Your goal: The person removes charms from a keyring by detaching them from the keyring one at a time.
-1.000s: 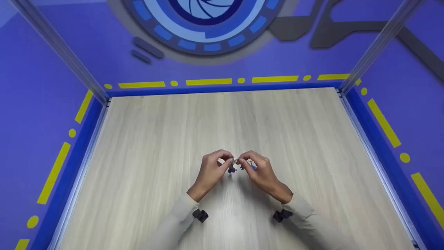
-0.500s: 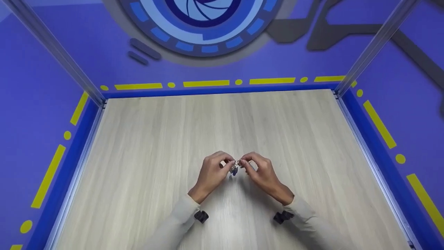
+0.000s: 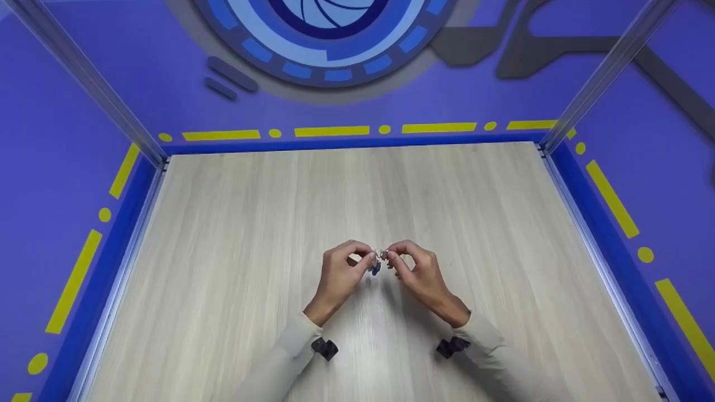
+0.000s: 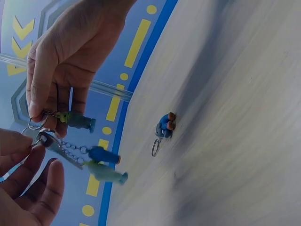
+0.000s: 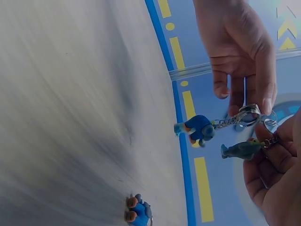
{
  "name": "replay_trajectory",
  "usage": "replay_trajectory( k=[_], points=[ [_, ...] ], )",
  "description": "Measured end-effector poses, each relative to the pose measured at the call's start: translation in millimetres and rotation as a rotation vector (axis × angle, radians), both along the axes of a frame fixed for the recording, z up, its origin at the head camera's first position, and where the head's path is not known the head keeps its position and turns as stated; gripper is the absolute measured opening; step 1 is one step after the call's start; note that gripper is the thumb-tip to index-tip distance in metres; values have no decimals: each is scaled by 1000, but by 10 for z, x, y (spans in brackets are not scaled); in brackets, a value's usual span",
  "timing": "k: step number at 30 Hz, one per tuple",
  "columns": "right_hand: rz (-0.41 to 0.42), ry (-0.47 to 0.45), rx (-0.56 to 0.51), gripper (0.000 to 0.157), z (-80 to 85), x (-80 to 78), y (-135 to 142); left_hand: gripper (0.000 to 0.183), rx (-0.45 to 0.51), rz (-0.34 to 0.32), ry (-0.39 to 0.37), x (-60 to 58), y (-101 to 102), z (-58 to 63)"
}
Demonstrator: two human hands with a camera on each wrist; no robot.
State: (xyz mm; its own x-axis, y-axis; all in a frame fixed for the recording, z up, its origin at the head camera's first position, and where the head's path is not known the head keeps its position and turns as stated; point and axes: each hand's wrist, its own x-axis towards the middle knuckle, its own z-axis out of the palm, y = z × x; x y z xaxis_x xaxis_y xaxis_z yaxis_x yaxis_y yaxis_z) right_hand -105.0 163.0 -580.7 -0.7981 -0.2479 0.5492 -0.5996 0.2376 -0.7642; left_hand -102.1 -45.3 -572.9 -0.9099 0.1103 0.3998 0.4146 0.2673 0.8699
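My left hand (image 3: pixel 342 274) and right hand (image 3: pixel 423 274) meet over the table, each pinching a metal key ring between thumb and index finger. In the right wrist view the left hand's large ring (image 5: pixel 248 115) carries a blue figure keychain (image 5: pixel 200 128) on a short chain. The left wrist view shows two figures on that side, one blue (image 4: pixel 104 155) and one pale green (image 4: pixel 106 173). A small grey-green figure keychain (image 5: pixel 243 149) hangs from the right hand's ring (image 5: pixel 270 123). The rings overlap in both wrist views.
Another blue figure keychain (image 4: pixel 165 125) with its ring lies on the pale wood tabletop (image 3: pixel 357 195) below the hands. Blue panels with yellow marks (image 3: pixel 332 131) wall in the back and sides. Black wrist cameras (image 3: pixel 324 348) sit at both sleeves.
The hands stay close together and shift only slightly. The figure hanging by the left fingers swings a little. A blue spot seen inside the right hand's curve earlier is hidden now.
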Motion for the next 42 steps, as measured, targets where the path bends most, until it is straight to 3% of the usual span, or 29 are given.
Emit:
replay_trajectory(
  k=[6,12,24,32,37,42],
  points=[
    [12,-1,26,14,12,-33,17,4,-32,-76,-90,-14,-36,26],
    [82,12,111,12,4,-71,39,5,-29,-149,-175,-44,-96,55],
    [152,29,183,9,-20,-74,63,9,-143,-258,-291,-79,-171,125],
    [220,-1,159,3,9,-57,54,9,-24,-348,-351,-81,-294,108],
    [233,-99,116,5,58,-11,65,8,70,-395,-358,-62,-351,92],
    [235,-175,77,7,87,32,70,11,94,-424,-360,-53,-366,88]
  ],
)
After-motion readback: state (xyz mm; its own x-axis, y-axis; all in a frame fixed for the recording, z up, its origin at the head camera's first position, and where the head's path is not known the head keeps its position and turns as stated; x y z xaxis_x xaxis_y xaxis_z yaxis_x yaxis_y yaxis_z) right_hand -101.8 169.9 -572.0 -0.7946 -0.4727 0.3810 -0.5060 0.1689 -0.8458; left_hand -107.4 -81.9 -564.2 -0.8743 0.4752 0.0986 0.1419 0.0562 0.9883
